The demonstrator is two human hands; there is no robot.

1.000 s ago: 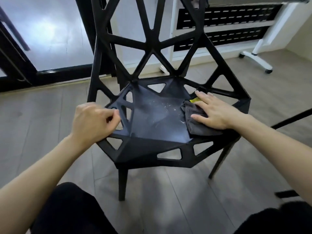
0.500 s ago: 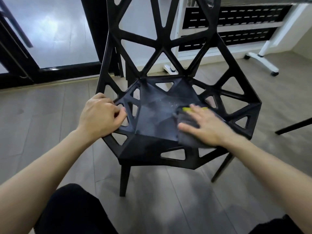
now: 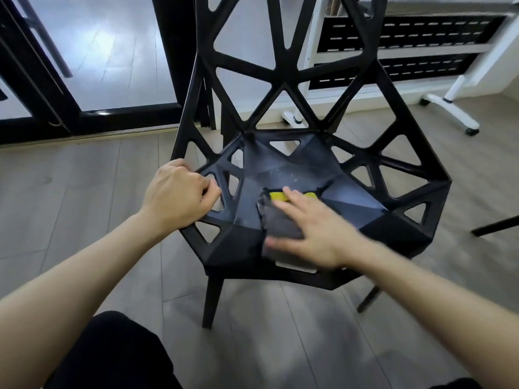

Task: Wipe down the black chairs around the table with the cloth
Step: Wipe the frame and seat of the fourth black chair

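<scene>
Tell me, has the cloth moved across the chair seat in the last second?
Yes. The cloth, under the right hand, has slid from the seat's right edge toward the middle and front of the chair.

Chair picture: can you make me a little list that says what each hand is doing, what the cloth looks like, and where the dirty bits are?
chair: black chair with triangle holes, standing on a wood floor
left hand: left hand grips the seat's left edge
right hand: right hand lies flat, fingers straight, pressing the cloth on the seat
cloth: grey cloth with a yellow part showing at its far edge, front middle of the seat
dirty bits: pale specks on the seat just beyond the cloth
behind: white wheeled stand
</scene>
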